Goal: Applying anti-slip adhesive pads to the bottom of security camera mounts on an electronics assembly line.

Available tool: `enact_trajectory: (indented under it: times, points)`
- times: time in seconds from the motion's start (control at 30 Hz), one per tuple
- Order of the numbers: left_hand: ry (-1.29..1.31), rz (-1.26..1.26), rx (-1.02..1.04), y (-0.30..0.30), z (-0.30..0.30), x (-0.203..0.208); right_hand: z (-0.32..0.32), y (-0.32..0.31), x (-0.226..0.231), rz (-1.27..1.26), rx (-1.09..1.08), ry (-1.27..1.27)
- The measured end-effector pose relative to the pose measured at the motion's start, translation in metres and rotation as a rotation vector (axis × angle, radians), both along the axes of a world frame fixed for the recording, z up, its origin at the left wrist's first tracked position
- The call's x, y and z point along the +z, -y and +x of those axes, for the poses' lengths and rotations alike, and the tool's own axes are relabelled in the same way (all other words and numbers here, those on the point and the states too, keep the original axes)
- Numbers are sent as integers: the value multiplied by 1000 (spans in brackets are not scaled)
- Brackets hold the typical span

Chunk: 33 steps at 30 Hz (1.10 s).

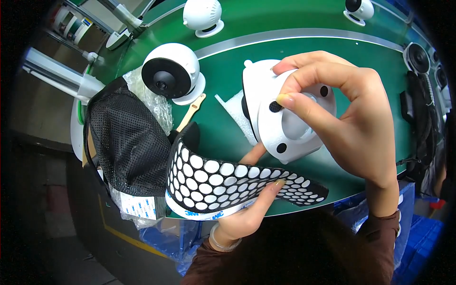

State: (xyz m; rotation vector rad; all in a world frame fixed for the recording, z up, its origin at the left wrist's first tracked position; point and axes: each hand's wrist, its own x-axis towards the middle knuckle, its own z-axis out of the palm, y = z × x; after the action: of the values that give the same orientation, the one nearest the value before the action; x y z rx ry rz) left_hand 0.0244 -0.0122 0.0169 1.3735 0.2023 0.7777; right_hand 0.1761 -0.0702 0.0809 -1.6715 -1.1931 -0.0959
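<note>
My left hand [249,216] grips a bendy black sheet of round white-faced adhesive pads [209,178], thumb on its face. One left fingertip shows beyond the sheet, by the white camera [297,147]. The camera is tipped, its round base facing me, its lens side mostly hidden. Small black round pads [281,148] sit on the base ring. My right hand [354,107] is closed in a pinch, thumb and forefinger at a textured black pad [274,107] on the ring's left edge. Whether that pad is fully against the base, I cannot tell.
Another white camera [172,71] stands at left, with a wooden-handled brush [192,113] beside it. A black mesh bag [128,137] and clear plastic wrap [159,107] lie at the left edge. More cameras [203,16] stand along the back; white foam [236,111] lies behind the held camera.
</note>
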Motion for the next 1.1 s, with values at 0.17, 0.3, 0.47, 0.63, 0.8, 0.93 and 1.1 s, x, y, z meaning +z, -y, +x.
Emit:
enact_trajectory:
  times: [0.17,0.3,0.47,0.63,0.8,0.93,1.1]
  points:
    - [-1,3,12,1,-1,0,-1,0,2,-19,-5,-7]
    - [17,-1,8,0,0,0,0,0,4,-35,17,-113]
    - [8,11,6,-1,0,-1,-2,-1,2,-10,28,-61]
    - [-20,56,-13,-3,-3,-2,-6,0,3,-24,13,-45]
    - [-2,30,29,-1,-3,-3,-4,1,15,-217,-89,188]
    - [16,60,17,-5,-4,-3,16,-13,20,-168,287,-135]
    - [47,46,64,-13,-14,-1,38,-42,61,-862,633,-227]
